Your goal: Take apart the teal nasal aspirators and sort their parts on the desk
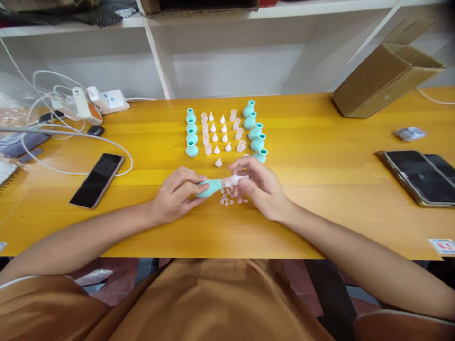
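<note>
My left hand (180,193) is wrapped round a teal squeeze bulb (210,188), which lies tilted with its mouth to the right. A clear plastic tube (225,182) joins the bulb's mouth to a white nozzle tip (236,179). My right hand (262,187) pinches that white tip between thumb and fingers. Below the tube, several small translucent rings (226,201) lie scattered on the table. Beyond my hands stand rows of teal bulbs (192,149), clear tube pieces (208,149) and white cone tips (218,162).
A phone (97,181) lies at left near white cables and chargers (110,100). On the right are more phones (415,175), a small plastic packet (410,133) and an open cardboard box (384,78). White shelving (234,57) backs the wooden table (305,156).
</note>
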A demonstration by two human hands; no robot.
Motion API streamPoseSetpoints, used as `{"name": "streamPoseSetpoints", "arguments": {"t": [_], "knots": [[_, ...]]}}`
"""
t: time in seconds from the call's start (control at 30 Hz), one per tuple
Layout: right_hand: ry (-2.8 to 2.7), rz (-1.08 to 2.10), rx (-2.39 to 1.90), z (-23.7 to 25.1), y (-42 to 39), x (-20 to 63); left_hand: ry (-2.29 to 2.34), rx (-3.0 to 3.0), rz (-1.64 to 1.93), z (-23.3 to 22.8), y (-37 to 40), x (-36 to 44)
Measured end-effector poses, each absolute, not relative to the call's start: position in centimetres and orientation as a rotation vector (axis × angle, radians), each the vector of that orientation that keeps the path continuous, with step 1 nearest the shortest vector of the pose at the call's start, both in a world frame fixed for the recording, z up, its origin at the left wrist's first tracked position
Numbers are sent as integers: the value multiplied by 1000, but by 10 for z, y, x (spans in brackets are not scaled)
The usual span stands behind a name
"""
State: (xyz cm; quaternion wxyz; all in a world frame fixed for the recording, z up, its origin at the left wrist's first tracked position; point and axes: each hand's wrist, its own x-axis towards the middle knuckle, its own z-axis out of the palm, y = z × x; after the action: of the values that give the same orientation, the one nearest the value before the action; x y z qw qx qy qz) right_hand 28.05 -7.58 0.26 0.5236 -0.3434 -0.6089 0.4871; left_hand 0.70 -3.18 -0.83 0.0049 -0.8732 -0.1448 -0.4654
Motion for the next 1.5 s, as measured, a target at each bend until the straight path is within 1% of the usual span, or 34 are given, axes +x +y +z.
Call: {"name": "streamPoseSetpoints", "arguments": {"t": [0.3,0.37,0.47,0.53,0.63,0.7,0.77,0.87,0.93,1.0,1.17,1.5], "knots": [[-1732,736,-964,18,-77,282,-333,-2694,-1369,0,-35,6],[-1822,575,-961,33,-75,285,-399,-2708,-1348,-4,-36,7],[-2015,311,-1004,73,-65,307,-527,-2733,-1298,-10,-34,9],[-2108,92,-1089,105,-46,331,-564,-2779,-1241,-13,-32,10],[-2097,-369,-1164,144,1,374,-571,-2858,-1152,-14,-28,10],[-2138,-586,-1230,157,42,399,-553,-2912,-1112,-15,-26,10],[-2208,-712,-1363,160,84,418,-524,-2952,-1096,-15,-24,11],[-2320,-704,-1634,150,134,432,-512,-2975,-1096,-16,-23,11],[-2294,-612,-1870,136,157,434,-521,-2988,-1087,-16,-23,12],[-2253,-520,-2011,120,170,434,-524,-3018,-1062,-16,-23,13],[-2168,-373,-2160,93,186,436,-498,-3099,-1004,-17,-23,15],[-2000,-304,-2415,99,198,440,-575,-3143,-899,-19,-21,14]]}}
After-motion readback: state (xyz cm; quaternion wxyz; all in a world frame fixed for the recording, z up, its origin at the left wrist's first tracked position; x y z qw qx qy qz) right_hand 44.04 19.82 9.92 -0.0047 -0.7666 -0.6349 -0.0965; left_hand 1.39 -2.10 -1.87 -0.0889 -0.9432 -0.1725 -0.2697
